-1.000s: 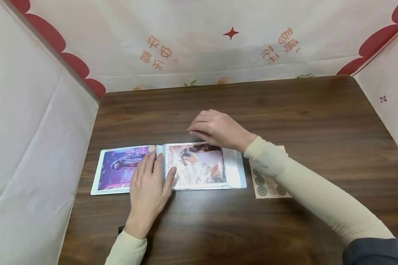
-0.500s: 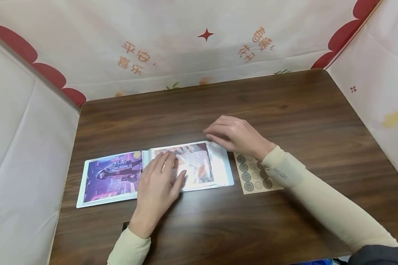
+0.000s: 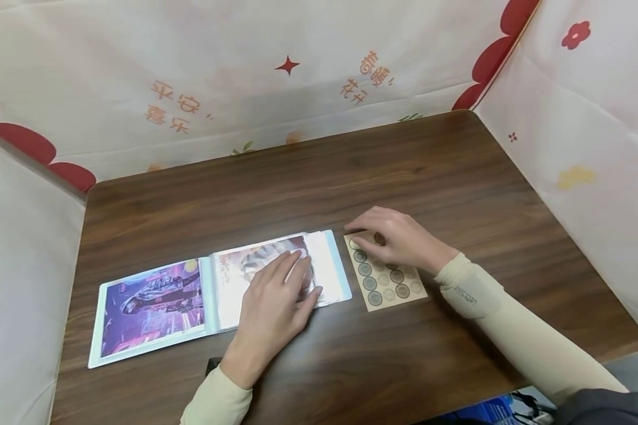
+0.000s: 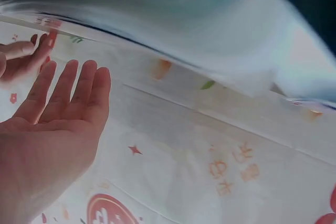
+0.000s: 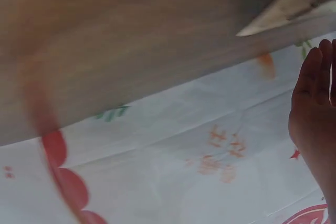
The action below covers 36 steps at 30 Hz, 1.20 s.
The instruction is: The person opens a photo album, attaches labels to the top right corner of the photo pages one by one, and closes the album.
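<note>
A photo album (image 3: 210, 295) lies spread on the table, a purple picture (image 3: 154, 307) of a hooded figure on its left page. A round gold sticker (image 3: 191, 265) sits at that picture's upper right corner. My left hand (image 3: 273, 301) rests with fingers extended on the right page, partly covering a glare-washed picture (image 3: 244, 260). To the album's right lies a beige sheet of round stickers (image 3: 374, 289). Above its upper part is my right hand (image 3: 399, 236), fingers loosely bent and thumb near the upper left stickers; whether it touches them I cannot tell.
The brown wooden table (image 3: 271, 183) is bounded by a printed white cloth (image 3: 234, 77) at the back and sides. A small black object (image 3: 212, 365) shows beside the left wrist. Below the table's front edge are a blue package (image 3: 484, 410) and cables.
My left hand has slid from the album's middle onto the right page. The right hand has moved from the album's top edge over to the sticker sheet. The head view has turned right.
</note>
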Available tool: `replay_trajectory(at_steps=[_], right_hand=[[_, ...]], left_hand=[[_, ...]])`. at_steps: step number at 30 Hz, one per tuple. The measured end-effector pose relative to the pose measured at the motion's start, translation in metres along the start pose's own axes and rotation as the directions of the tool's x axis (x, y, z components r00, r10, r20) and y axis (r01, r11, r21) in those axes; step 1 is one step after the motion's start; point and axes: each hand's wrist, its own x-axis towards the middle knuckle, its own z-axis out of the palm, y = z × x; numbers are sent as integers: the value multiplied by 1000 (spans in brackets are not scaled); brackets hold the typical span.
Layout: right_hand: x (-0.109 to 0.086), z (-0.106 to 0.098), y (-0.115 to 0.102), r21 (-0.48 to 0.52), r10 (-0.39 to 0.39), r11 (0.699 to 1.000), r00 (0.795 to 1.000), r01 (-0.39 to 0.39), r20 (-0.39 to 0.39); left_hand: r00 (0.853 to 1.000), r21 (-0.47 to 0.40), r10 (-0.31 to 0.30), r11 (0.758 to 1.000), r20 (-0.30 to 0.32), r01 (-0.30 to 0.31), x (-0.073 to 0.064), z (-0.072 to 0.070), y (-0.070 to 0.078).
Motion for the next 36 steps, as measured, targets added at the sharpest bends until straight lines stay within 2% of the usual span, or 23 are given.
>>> replay_trajectory(at_steps=[5,10,18,25,32,36], right_hand=[[-24,-5,9,-2,47,999,999,-47,-19],[-39,-9,12,9,62,998,997,-61,-42],[-58,-8,16,1,88,996,994,-89,-61],[-63,-5,21,-12,129,991,988,-130,-80],[-65,-4,21,-22,154,988,986,-155,-69],[-66,-5,21,-33,157,987,985,-160,-67]], left_hand=[[1000,12,25,1000,11,-25,10,1,6],[999,-8,37,999,15,-37,19,2,7],[995,-42,73,997,60,-71,38,16,14],[987,-43,79,996,140,-73,57,31,28],[960,-1,77,997,270,-80,74,45,43],[955,29,64,997,291,-76,78,51,48]])
